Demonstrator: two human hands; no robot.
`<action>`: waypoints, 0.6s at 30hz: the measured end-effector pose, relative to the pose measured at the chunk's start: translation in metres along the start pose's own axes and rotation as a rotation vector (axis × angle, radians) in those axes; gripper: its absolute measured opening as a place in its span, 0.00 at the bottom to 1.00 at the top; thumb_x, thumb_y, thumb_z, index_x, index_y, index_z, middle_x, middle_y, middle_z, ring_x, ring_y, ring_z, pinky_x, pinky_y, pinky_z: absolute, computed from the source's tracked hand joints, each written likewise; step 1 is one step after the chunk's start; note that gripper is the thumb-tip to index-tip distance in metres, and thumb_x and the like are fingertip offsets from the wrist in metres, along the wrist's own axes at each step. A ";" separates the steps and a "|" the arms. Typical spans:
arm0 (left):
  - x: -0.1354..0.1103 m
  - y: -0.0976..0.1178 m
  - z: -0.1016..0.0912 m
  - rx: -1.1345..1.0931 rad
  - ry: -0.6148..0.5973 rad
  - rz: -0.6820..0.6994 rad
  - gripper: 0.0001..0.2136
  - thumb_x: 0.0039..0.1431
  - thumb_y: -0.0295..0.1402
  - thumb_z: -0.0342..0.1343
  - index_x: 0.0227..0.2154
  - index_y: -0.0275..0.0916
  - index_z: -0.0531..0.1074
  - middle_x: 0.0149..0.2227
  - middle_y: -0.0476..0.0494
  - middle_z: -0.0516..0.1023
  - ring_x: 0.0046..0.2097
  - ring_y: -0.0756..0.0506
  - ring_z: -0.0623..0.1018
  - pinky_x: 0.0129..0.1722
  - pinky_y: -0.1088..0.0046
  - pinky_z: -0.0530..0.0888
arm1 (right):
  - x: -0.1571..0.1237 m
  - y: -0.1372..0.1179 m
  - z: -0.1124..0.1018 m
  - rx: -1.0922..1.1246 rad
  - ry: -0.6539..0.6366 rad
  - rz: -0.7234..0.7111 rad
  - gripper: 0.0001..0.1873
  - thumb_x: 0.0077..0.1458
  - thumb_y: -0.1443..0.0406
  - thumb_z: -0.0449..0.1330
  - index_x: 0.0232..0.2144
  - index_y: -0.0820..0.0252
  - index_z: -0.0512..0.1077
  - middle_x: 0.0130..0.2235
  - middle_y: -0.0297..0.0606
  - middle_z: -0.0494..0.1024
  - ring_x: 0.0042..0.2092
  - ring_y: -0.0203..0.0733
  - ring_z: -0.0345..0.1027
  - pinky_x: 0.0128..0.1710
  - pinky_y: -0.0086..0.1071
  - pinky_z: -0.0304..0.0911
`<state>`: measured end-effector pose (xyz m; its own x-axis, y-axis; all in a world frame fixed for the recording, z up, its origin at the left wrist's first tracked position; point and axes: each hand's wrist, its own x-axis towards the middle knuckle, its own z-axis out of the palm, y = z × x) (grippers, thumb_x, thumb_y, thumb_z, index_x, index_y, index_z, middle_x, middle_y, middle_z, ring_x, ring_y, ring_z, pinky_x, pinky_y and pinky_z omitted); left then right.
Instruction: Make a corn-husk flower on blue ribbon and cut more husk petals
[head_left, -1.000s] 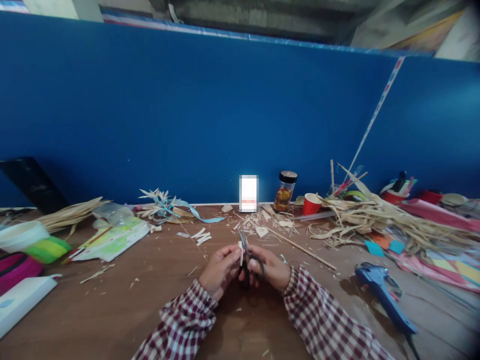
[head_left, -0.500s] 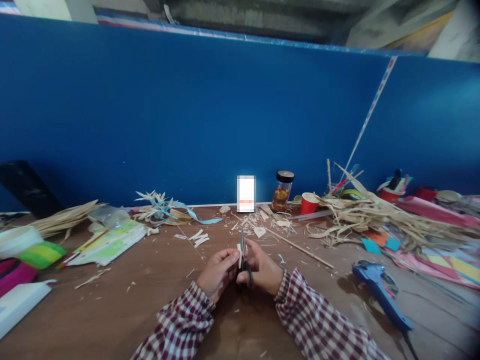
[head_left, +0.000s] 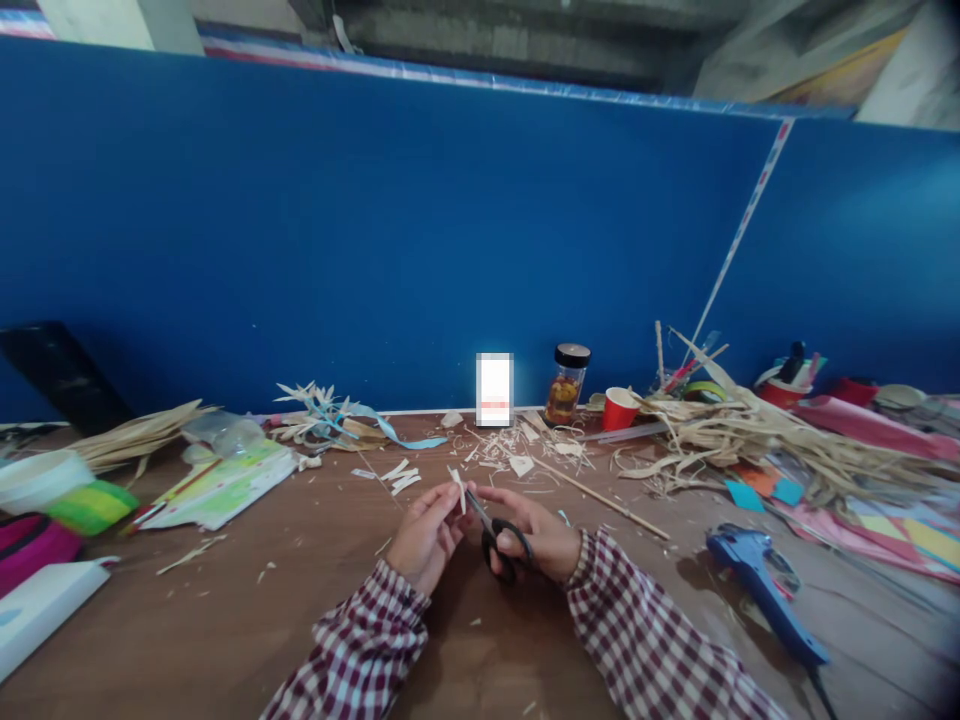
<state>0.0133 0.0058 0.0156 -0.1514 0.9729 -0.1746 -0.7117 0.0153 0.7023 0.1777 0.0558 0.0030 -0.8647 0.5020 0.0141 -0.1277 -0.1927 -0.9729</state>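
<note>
Between its thumb and fingers, my left hand (head_left: 429, 535) pinches a short, pale strip (head_left: 459, 490), tilted with its top toward the left. My right hand (head_left: 540, 535) grips black-handled scissors (head_left: 512, 548), thumb and fingers at the loops. The blades point up and left, with their tips close to the strip; I cannot tell whether they touch it. Just beyond my left hand, several small white strips (head_left: 401, 475) lie on the brown table (head_left: 300, 620). A heap of pale shavings (head_left: 499, 447) is farther back.
A blue glue gun (head_left: 769, 590) lies at right, near a pile of dried husk strips (head_left: 720, 430). A lidded jar (head_left: 566, 385) and a red paper cup (head_left: 620, 408) stand at the back. A thin stick (head_left: 600, 497) lies beyond my right hand. At left are a painted sheet (head_left: 225, 490) and a white box (head_left: 49, 610).
My right hand has moved right with the scissors, which have turned from upright to slanting up-left. The left hand has shifted slightly left, and its strip now tilts left.
</note>
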 end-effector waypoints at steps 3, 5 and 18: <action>0.003 0.007 -0.002 -0.045 0.026 0.039 0.03 0.51 0.25 0.55 0.29 0.34 0.73 0.31 0.45 0.77 0.27 0.53 0.75 0.27 0.79 0.74 | -0.004 -0.004 -0.004 -0.007 -0.035 0.055 0.45 0.42 0.58 0.64 0.57 0.63 0.45 0.25 0.36 0.75 0.21 0.32 0.66 0.17 0.22 0.57; 0.006 0.012 -0.005 -0.096 0.071 0.087 0.05 0.54 0.24 0.52 0.29 0.33 0.73 0.29 0.46 0.76 0.27 0.54 0.75 0.27 0.80 0.74 | -0.009 -0.008 -0.008 -0.036 -0.091 0.096 0.45 0.42 0.59 0.65 0.56 0.63 0.47 0.25 0.36 0.75 0.21 0.32 0.66 0.19 0.23 0.58; 0.008 0.012 -0.006 0.066 0.154 0.125 0.03 0.51 0.25 0.55 0.28 0.35 0.74 0.34 0.45 0.77 0.30 0.54 0.75 0.30 0.80 0.72 | -0.003 -0.020 -0.023 0.157 0.657 -0.197 0.27 0.42 0.58 0.64 0.45 0.58 0.64 0.29 0.34 0.74 0.27 0.34 0.67 0.16 0.20 0.54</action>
<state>-0.0003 0.0123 0.0182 -0.3421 0.9216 -0.1834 -0.6350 -0.0829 0.7680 0.1942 0.0769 0.0171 -0.3520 0.9360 -0.0042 -0.3627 -0.1406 -0.9212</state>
